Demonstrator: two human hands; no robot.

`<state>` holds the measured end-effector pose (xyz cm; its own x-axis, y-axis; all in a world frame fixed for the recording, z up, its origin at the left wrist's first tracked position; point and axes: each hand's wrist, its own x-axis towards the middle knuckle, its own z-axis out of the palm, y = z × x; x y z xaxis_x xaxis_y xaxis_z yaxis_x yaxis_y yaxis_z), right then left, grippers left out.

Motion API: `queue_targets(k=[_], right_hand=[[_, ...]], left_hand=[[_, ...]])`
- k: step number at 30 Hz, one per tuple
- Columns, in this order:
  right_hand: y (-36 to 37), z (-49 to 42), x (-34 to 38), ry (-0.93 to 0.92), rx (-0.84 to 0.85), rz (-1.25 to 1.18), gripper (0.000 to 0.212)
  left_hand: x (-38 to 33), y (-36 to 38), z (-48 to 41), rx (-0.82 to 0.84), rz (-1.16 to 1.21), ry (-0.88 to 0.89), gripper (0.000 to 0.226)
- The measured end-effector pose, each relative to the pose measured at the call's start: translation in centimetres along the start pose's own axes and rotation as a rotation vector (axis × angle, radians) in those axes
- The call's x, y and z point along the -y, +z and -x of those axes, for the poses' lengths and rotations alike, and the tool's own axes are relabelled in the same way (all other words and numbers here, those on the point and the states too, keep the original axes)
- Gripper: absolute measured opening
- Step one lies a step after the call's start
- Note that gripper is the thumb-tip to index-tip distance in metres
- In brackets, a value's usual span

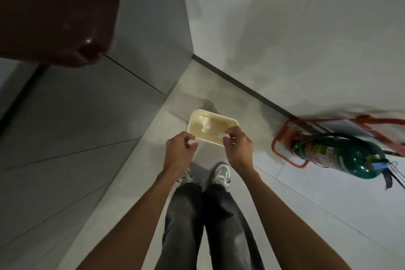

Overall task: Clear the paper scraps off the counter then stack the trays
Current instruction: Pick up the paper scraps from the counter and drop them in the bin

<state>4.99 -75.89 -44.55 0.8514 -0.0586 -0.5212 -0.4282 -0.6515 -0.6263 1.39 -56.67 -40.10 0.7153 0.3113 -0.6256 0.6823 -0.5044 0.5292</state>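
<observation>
Closest to cam were dark trousers [186,215] and pale sneakers [221,174] on the floor tiles, w/ both forearms reaching out above them. Left hand [178,149] had its fingers curled in, and a small scrap [190,143] showed white at the tips; looked pinched, tho it was tiny. Right hand [237,147] pinched a crumpled scrap [222,136] between thumb and fingertips. The hands were apart, both over the near rim of a beige bin [219,115] on the floor. A loose scrap [205,126] sat inside the bin, or was mid-fall; couldn't tell. My read: the paper was near weightless, soft, not fragile, so a light fingertip pinch was plenty. Main risk was it drifting or clinging to skin on release, so I'd let go low, well inside the rim. Further right a green extinguisher [341,156] stood in a red stand by the wall. Farthest, upper left, was a dark red-brown slab [54,11], prob. the counter edge. No trays in view.
</observation>
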Motion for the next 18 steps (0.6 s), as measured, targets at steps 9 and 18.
queue_targets(k=[9, 18], right_hand=[[9.6, -10.3, -10.7, 0.076, 0.095, 0.122, 0.027], [8.9, -10.4, -10.7, 0.016, 0.216, 0.27, 0.058]], left_hand=[[4.9, 12.3, -14.7, 0.037, -0.137, 0.007, 0.018], [5.7, 13.1, -14.8, 0.152, -0.3, 0.084, 0.06]])
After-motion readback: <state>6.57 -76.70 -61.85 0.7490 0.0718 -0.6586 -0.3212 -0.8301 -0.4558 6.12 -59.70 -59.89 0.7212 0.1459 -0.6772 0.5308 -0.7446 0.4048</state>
